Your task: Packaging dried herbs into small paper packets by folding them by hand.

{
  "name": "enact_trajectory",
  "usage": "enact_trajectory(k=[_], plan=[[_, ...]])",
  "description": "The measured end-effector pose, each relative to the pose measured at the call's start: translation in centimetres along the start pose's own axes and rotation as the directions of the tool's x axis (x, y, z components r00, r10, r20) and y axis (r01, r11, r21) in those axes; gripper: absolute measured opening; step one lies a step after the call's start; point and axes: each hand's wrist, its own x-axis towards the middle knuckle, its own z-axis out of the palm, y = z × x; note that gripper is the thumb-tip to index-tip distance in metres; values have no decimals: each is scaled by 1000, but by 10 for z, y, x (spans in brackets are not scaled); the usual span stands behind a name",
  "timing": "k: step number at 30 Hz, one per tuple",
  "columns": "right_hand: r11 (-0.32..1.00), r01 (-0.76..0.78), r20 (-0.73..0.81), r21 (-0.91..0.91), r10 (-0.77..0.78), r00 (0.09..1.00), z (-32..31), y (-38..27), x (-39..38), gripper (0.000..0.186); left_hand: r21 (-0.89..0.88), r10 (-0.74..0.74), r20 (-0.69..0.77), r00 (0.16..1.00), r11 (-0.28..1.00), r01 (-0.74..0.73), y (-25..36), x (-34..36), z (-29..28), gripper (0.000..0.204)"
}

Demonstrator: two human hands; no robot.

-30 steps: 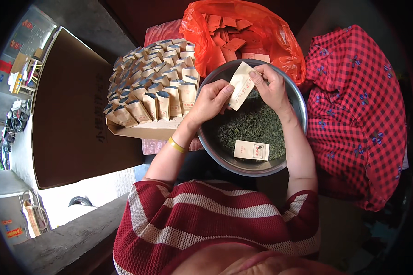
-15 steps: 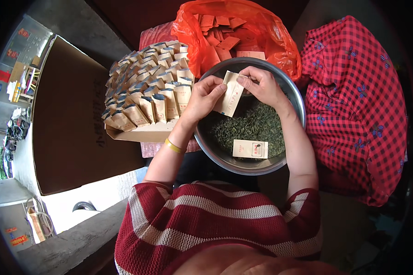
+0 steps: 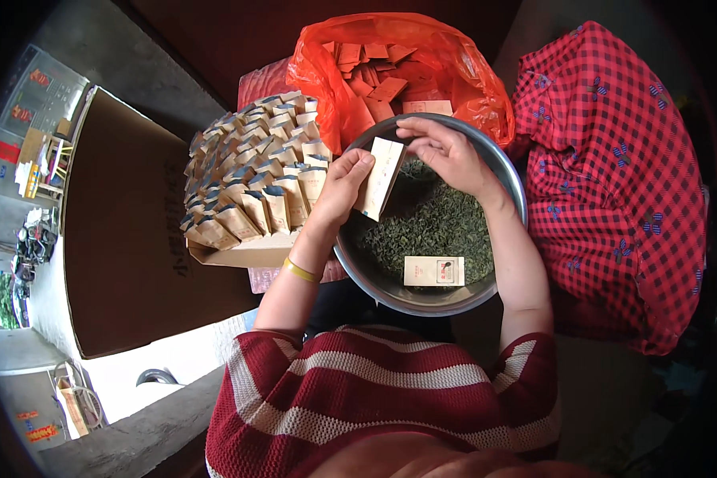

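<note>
My left hand (image 3: 344,182) pinches a small tan paper packet (image 3: 382,179) by its left edge, thumb on its face, tilted over the left part of a metal basin (image 3: 523,207). Just beyond the packet's upper right corner, my right hand (image 3: 454,159) hovers with fingers stretched out and slightly bent, holding nothing that I can see. Dark green dried tea leaves (image 3: 434,227) fill the bottom of the basin. On the leaves near the front rim lies another tan packet (image 3: 433,271), flat, with a printed square at its right end.
Left of the basin, a shallow carton (image 3: 243,253) holds rows of upright tan packets (image 3: 255,151). Behind the basin stands an open red plastic bag (image 3: 486,88) with red paper packets (image 3: 386,88). A red checked cloth bundle (image 3: 613,191) sits right, a large cardboard box (image 3: 127,223) far left.
My right hand has let go of the packet's upper edge and its fingers have straightened. The left hand keeps the packet, now shifted slightly left and lower.
</note>
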Motion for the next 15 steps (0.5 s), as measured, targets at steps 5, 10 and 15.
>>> enact_trajectory(k=[5, 10, 15], plan=[[932, 173, 232, -317, -101, 968, 1, -3, -1, 26, -2, -223, 113, 968, 975, 224, 18, -3, 11, 22], [962, 82, 51, -261, -71, 996, 1, 1, -4, 16, 79, -35, 27, 999, 996, 33, 20, -4, 18, 33], [926, 11, 6, -377, -9, 1000, 1, -2, -4, 18, 323, 141, 57, 988, 934, -152, 23, -15, 30, 22]])
